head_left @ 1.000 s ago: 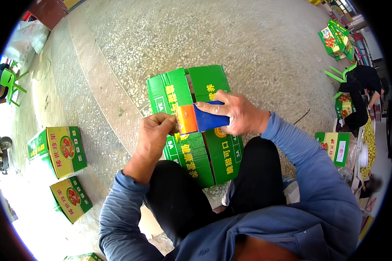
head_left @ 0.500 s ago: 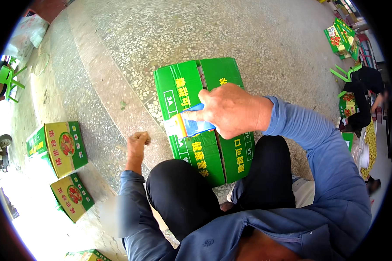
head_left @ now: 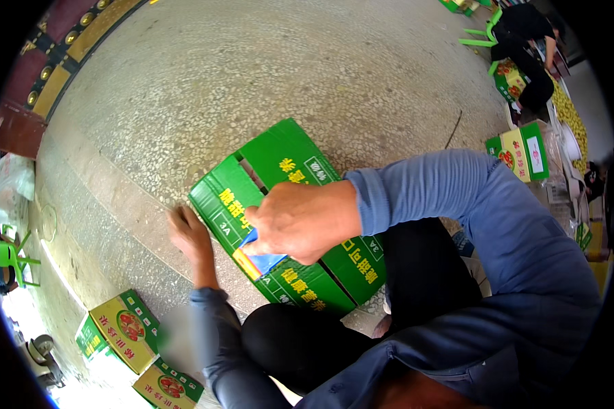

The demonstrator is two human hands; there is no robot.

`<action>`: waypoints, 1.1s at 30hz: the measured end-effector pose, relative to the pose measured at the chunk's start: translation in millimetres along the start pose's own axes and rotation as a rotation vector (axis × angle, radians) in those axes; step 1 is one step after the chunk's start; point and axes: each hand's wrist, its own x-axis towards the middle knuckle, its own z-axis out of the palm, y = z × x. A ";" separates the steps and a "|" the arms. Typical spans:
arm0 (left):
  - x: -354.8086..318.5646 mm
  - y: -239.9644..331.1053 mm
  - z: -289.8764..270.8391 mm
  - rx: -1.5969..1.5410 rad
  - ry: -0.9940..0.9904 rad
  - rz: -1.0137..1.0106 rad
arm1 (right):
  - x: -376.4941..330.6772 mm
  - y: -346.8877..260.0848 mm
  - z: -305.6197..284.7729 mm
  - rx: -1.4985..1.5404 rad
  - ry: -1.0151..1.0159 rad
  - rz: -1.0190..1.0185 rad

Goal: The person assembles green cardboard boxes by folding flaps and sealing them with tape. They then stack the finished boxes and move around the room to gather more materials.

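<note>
A green cardboard carton (head_left: 290, 146) with yellow print lies in front of my knees, a narrow gap running between its top flaps. My right hand (head_left: 303, 221) is closed around a blue tape dispenser (head_left: 269, 264) with an orange-yellow edge. The dispenser is at the carton's left edge; my hand hides much of it. Just off that same side, my left hand (head_left: 189, 235) has its fingers loosely bent and somewhat apart, with nothing visible in them. I cannot tell whether it touches the carton.
Yellow-and-green cartons (head_left: 124, 330) stand at lower left, near a green stool (head_left: 10, 255). At right are another carton (head_left: 518, 153), a pile of small yellow items (head_left: 567, 119) and a seated person (head_left: 525, 54) in black. A studded door (head_left: 54, 61) is at upper left.
The view has turned, so the carton appears slanted. My right hand and the dispenser are now at the carton's left edge. My left hand has come nearer to the carton, its fingers loosening from a closed shape.
</note>
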 end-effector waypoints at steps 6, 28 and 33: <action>42.1 161.3 61.0 -0.355 -0.659 1.093 | 19.6 -0.5 3.3 0.008 -0.001 -0.065; 43.0 172.5 102.3 -0.339 -0.976 1.049 | -252.7 132.3 -20.0 -0.124 -0.200 0.316; 44.2 177.2 98.7 -0.321 -0.974 1.051 | -216.1 133.8 12.8 -0.140 -0.312 0.274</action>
